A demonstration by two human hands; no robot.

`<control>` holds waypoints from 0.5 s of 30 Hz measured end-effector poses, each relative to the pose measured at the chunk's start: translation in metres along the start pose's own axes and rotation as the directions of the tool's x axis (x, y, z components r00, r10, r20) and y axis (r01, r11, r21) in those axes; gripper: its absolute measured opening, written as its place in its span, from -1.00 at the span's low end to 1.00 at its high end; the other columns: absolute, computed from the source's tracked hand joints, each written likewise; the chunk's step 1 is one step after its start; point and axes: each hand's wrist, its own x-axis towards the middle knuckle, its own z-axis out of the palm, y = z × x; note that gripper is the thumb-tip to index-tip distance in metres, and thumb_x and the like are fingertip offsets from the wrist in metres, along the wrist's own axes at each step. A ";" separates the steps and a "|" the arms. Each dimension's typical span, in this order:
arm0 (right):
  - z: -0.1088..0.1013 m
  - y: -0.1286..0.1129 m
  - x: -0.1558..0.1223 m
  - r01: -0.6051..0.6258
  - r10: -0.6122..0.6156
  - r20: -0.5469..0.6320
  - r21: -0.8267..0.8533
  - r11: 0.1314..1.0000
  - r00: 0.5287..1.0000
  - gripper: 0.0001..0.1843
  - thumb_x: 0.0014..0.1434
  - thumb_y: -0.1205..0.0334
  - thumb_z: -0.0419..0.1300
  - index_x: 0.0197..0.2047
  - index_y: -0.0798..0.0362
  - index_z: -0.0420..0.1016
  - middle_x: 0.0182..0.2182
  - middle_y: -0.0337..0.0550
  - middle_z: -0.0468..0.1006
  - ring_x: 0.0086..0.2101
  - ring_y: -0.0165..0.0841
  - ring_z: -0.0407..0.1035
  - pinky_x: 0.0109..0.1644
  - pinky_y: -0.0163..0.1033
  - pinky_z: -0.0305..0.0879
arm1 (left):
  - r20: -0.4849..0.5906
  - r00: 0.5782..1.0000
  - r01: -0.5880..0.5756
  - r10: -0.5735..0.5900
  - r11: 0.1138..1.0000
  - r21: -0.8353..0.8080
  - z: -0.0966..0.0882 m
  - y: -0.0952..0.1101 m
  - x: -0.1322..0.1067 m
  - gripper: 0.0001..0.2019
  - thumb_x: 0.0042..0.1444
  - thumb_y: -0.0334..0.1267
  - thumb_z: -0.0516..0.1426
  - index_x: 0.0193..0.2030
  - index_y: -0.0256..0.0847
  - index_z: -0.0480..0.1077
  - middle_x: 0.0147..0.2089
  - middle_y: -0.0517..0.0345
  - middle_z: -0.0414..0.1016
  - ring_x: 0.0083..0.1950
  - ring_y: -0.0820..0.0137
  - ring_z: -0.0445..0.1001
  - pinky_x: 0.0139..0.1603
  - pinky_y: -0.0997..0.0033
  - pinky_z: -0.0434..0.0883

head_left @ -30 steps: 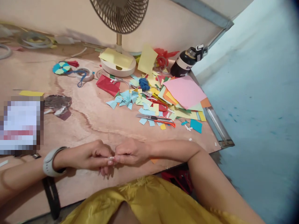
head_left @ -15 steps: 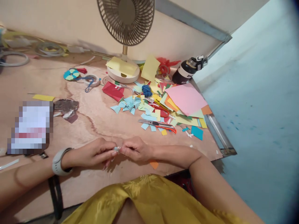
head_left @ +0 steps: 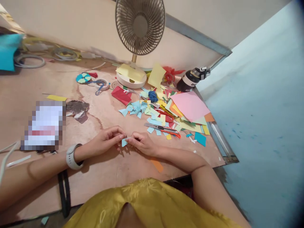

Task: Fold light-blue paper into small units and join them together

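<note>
Between my two hands, above the near part of the table (head_left: 99, 183), is a small light blue piece of paper (head_left: 123, 142). My left hand (head_left: 108, 138), below a grey-white wristwatch, pinches it from the left with thumb and fingertips. From the right, my right hand (head_left: 142, 143) has its thumb and curled fingers closed on the same paper. The fingertips partly hide the paper, so its full shape does not show. An orange paper strip (head_left: 156, 165) lies beside my right wrist.
Past my hands lie a box cutter (head_left: 163, 128), red-handled scissors (head_left: 165, 114), blue folded papers (head_left: 136, 108), blue yarn (head_left: 153, 96) and pink paper (head_left: 190, 104). Behind stand a fan (head_left: 131, 79) and a black bottle (head_left: 187, 81). A blurred-out phone-like screen (head_left: 45, 126) is at left.
The light blue paper shows more between my fingers, and my hands have shifted slightly. The whole view has moved, bringing a turquoise item in at the far left.
</note>
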 end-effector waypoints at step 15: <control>-0.029 0.000 0.027 0.195 -0.216 -0.082 -0.213 0.957 0.973 -0.61 0.37 -0.16 0.20 -0.29 -0.02 0.50 -0.38 -0.21 0.58 -0.35 -0.35 0.46 -0.20 -0.22 0.44 | -0.119 0.991 0.044 -0.069 0.978 -0.204 0.000 0.003 0.002 -0.71 0.28 -0.01 0.35 -0.04 -0.17 0.58 -0.29 0.11 0.69 -0.35 0.42 0.65 -0.35 0.53 0.62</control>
